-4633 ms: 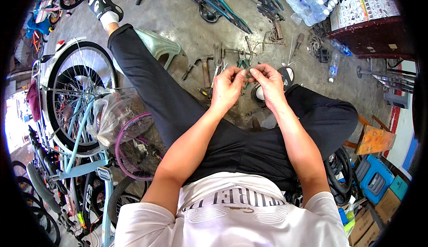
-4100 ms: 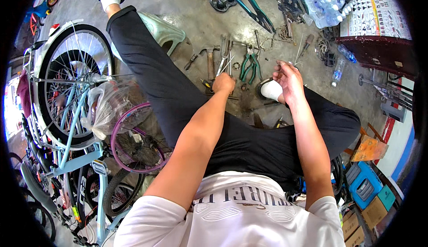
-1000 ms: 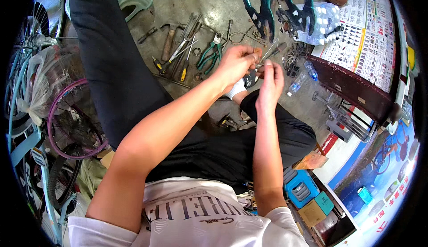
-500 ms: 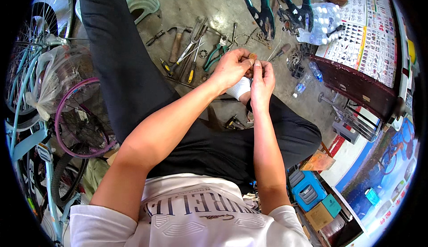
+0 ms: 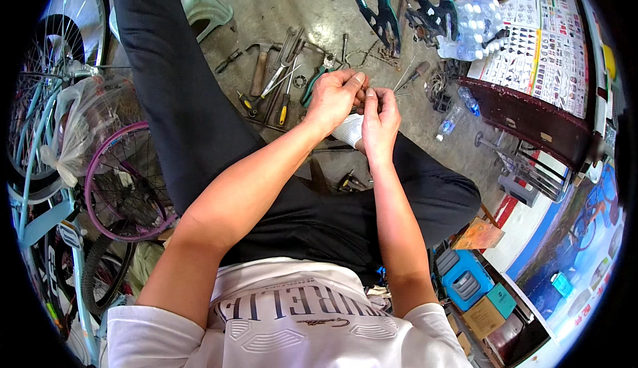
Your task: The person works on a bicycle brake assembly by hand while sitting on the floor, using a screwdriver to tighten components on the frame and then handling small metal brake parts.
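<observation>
My left hand (image 5: 335, 99) and my right hand (image 5: 381, 119) meet above the floor between my legs, fingertips pinched together around something small that I cannot make out. Just beyond them on the concrete lie green-handled pliers (image 5: 309, 89), a hammer (image 5: 259, 72), a yellow-handled screwdriver (image 5: 284, 109), a small metal ring (image 5: 300, 81), wrenches and other loose tools. A screwdriver (image 5: 417, 72) and thin rods lie to the right of my fingers. My white-socked foot (image 5: 349, 132) is just below my right hand.
Bicycles and a purple-rimmed wheel (image 5: 93, 188) crowd the left. A pale green stool (image 5: 206, 9) stands beyond my leg. Teal frame parts (image 5: 382, 19), packed water bottles (image 5: 468, 29) and a dark red table (image 5: 515, 119) are at upper right. A blue case (image 5: 465, 278) and cartons sit lower right.
My hands, apart about four seconds ago, have come together again and moved slightly left in the last second. The small orange piece seen at my left fingertips is now mostly hidden. The view has turned.
</observation>
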Demonstrator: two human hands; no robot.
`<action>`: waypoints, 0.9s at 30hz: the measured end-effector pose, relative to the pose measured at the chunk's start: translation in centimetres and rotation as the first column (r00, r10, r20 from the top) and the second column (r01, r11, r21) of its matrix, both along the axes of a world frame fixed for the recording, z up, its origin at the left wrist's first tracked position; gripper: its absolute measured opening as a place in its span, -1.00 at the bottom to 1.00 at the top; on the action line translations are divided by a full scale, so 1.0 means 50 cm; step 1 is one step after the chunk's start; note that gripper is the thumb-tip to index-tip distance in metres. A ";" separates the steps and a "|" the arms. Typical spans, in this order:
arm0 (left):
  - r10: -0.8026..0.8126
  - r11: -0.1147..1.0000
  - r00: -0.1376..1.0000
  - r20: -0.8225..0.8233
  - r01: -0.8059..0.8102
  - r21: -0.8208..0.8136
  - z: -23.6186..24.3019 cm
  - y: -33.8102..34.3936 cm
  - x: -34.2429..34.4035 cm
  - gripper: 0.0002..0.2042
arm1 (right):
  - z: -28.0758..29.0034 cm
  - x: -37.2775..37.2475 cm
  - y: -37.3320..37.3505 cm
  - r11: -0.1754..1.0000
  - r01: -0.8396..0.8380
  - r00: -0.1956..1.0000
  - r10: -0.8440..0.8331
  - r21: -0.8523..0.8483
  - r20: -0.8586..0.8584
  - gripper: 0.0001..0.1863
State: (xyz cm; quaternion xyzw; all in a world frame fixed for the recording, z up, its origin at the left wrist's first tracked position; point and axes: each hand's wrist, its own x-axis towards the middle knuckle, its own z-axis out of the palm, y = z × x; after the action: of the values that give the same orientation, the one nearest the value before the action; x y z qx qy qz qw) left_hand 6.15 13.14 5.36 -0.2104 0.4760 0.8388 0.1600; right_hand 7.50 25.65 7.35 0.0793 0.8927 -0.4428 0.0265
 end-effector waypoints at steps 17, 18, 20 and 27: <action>-0.023 0.975 0.997 0.067 0.038 -0.220 -0.001 -0.045 -0.023 -0.62 | 0.004 -0.011 -0.002 0.998 0.034 0.999 -0.032 -0.060 0.031 -0.83; -0.035 0.974 0.999 -0.008 0.032 -0.223 -0.010 -0.042 -0.023 -0.64 | 0.004 -0.010 -0.002 0.997 0.024 0.999 -0.021 -0.069 0.040 -0.82; -0.056 0.973 0.986 -0.159 0.018 -0.229 -0.046 -0.029 -0.020 -0.67 | 0.002 -0.009 -0.003 0.996 0.002 0.998 0.003 -0.087 0.055 -0.82; -0.113 0.984 0.994 0.006 0.113 -0.141 -0.012 -0.044 -0.022 -0.77 | -0.007 -0.009 0.002 0.995 0.016 0.995 -0.007 -0.097 0.097 -0.85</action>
State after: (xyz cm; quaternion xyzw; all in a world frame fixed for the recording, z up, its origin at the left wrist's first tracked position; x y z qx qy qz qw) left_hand 5.08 10.92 4.74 -0.1930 0.5454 0.7929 0.1914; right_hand 7.05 25.74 7.01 0.1043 0.8672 -0.4818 0.0709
